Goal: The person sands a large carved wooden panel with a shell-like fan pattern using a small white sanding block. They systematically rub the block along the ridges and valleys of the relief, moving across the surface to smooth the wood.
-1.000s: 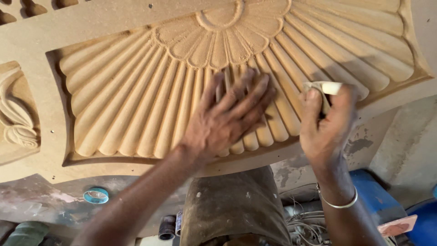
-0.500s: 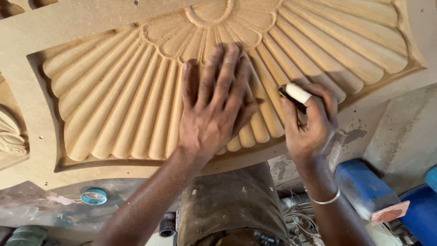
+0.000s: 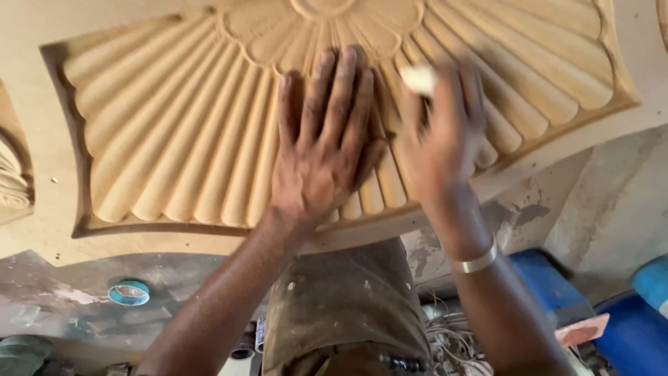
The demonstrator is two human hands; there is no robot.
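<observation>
A large tan board carved with a fan of fluted ribs spreading from a flower at the top fills the view. My left hand lies flat, fingers spread, on the ribs near the middle. Beside it my right hand is blurred and closed around a small pale rolled piece, likely sandpaper, pressed against a rib. A metal bangle circles my right wrist.
Another carved panel shows at the left edge. Below the board's front edge lie a blue tape roll on a stained floor, blue containers at right, and a tangle of cables near my legs.
The view has shifted, with the board now lower and closer in frame. My right hand has moved left and up along the ribs toward my left hand, which stays flat on the carving.
</observation>
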